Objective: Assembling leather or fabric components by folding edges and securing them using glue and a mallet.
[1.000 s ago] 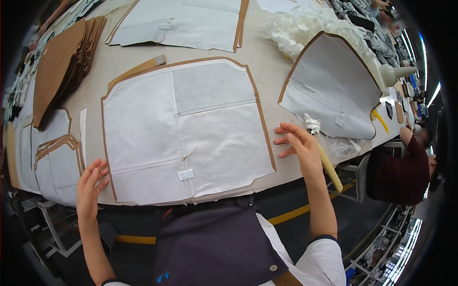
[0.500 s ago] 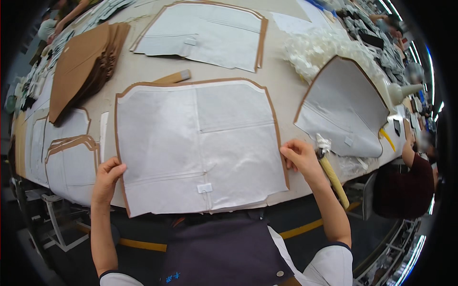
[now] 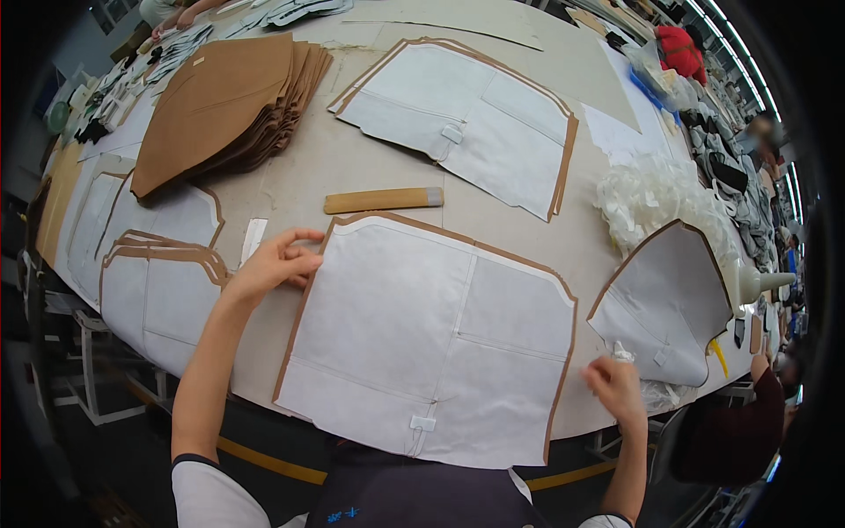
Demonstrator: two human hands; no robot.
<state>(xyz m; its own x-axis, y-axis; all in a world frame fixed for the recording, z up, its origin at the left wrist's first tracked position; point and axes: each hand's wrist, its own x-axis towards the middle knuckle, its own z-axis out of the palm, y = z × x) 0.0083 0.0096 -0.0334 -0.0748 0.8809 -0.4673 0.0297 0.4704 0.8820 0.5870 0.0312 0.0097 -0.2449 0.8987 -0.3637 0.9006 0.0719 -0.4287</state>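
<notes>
A light grey sewn panel [image 3: 387, 326] with brown edging lies flat before me, a small white tab [image 3: 422, 423] near its lower edge. Beside its upper left corner, my left hand [image 3: 280, 264] has its fingers apart, the tips touching or just over the edging. My right hand [image 3: 616, 387] is off the panel's right side, fingers curled in. It covers the place below a white wrapped tip [image 3: 622, 351]; whether it grips anything there is hidden. Just beyond the panel's top edge lies a flat tan strip [image 3: 383, 201] with a grey end.
Brown pieces [image 3: 220, 106] are stacked at the far left, above more edged panels [image 3: 167, 295]. Another grey panel [image 3: 466, 119] lies farther back. To the right are a curved panel [image 3: 664, 299], white crumpled material [image 3: 656, 207] and a pale nozzle bottle [image 3: 759, 283]. Other people work around the table.
My left hand has moved up the panel's left edge, and its fingers have come apart. My right hand has left the right edge and curled near the wrapped tip. The view has shifted.
</notes>
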